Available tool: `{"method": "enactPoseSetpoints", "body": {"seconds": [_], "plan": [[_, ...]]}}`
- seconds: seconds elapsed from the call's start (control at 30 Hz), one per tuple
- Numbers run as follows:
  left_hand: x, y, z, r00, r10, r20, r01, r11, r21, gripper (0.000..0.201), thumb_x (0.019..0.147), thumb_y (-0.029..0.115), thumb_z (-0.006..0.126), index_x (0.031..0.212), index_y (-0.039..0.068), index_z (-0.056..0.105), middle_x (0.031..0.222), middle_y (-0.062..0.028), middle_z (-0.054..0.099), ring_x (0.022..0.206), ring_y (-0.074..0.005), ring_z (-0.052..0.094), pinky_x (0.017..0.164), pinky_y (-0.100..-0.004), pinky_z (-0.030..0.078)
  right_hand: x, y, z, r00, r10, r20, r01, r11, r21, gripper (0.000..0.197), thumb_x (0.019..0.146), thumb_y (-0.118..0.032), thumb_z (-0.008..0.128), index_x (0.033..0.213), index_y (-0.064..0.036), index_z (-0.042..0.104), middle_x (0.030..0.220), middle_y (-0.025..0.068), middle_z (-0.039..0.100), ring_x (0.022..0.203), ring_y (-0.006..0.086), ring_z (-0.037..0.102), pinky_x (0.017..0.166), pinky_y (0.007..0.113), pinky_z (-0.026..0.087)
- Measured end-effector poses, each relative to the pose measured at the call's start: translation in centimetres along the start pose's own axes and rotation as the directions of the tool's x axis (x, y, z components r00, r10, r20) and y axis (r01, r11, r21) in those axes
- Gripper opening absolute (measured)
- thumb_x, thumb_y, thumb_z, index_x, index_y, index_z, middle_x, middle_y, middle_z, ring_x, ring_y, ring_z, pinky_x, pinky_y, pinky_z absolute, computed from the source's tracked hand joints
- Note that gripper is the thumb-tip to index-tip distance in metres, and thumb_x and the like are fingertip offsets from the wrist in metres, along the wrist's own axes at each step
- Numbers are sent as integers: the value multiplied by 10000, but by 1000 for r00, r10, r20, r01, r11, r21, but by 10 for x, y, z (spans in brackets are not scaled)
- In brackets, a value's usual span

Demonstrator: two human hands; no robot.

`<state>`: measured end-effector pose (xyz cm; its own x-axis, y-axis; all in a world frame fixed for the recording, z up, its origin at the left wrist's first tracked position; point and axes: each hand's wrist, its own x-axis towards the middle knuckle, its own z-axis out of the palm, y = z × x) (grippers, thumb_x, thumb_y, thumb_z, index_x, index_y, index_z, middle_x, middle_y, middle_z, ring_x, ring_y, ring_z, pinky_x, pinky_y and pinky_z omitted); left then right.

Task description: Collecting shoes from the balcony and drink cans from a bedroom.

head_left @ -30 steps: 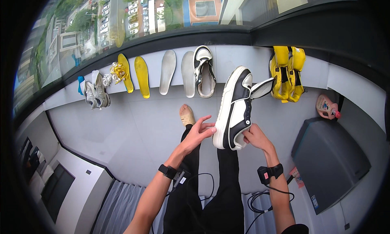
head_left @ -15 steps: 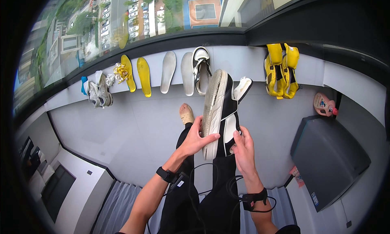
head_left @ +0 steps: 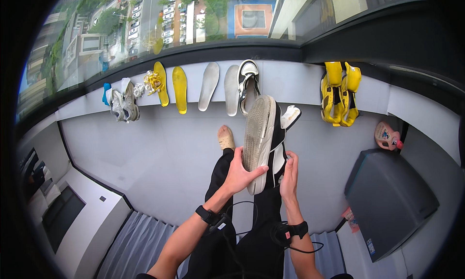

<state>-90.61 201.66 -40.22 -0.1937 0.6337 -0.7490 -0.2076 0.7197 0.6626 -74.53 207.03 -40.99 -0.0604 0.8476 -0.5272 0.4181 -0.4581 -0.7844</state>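
A black-and-white sneaker is held up in front of me, tilted so that its worn, pale sole faces left. My left hand grips it near the heel, with the thumb across the sole's edge and the fingers along the underside. At the heel opening on the other side, my right hand touches the shoe, its fingers bent at the collar and partly hidden. The tongue sticks out to the right. Its mate, another black-and-white sneaker, rests on the ledge just beyond.
Along the white ledge lie grey insoles, yellow insoles, bundled laces and grey-white shoes. Yellow shoes stand at right, near a pink bottle and a dark grey cabinet. Cables hang by my wrists.
The sneaker has rolled so that more of its sole shows. My right thumb and fingers have shifted at the heel collar. The whole view has moved slightly.
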Motion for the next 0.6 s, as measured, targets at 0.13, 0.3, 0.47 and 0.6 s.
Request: {"method": "enactPoseSetpoints", "body": {"seconds": [0.13, 0.3, 0.47, 0.6], "plan": [[16, -15, -9, 975, -224, -15, 182, 827, -531, 774, 862, 321, 743, 1346, -117, 327, 1216, -194, 552, 1099, -212, 584, 954, -321, 483, -19, 3, -27, 881, -70, 468, 70, 997, 16, 487, 941, -334, 659, 1255, 4, 504, 1112, 136, 627, 1069, 239, 596, 951, 326, 436], [9, -9, -27, 904, -309, 295, 427, 698, -575, 628, 940, 383, 621, 1312, -89, 438, 1160, -181, 624, 1016, -209, 659, 902, -338, 542, -36, 1, -23, 869, -95, 486, 118, 993, -17, 258, 881, -148, 709, 1032, 16, 579, 874, 127, 592, 776, 243, 610, 721, 321, 484], [-5, -21, -9, 877, -350, 330, 472, 493, -731, 622, 972, 464, 528, 1377, 0, 445, 1238, -156, 618, 1077, -237, 643, 942, -369, 528, -22, -16, -21, 892, -132, 433, 120, 991, 55, 181, 920, -154, 660, 942, 17, 607, 767, 93, 533, 639, 186, 530, 630, 277, 437], [3, -57, -23, 896, -346, 279, 441, 619, -649, 675, 980, 513, 492, 1404, -5, 398, 1280, -162, 590, 1154, -248, 597, 1010, -380, 454, -11, -2, -17, 835, -126, 536, 115, 992, 54, 125, 911, -71, 639, 997, 20, 641, 777, 112, 552, 665, 213, 543, 645, 293, 451]]}}
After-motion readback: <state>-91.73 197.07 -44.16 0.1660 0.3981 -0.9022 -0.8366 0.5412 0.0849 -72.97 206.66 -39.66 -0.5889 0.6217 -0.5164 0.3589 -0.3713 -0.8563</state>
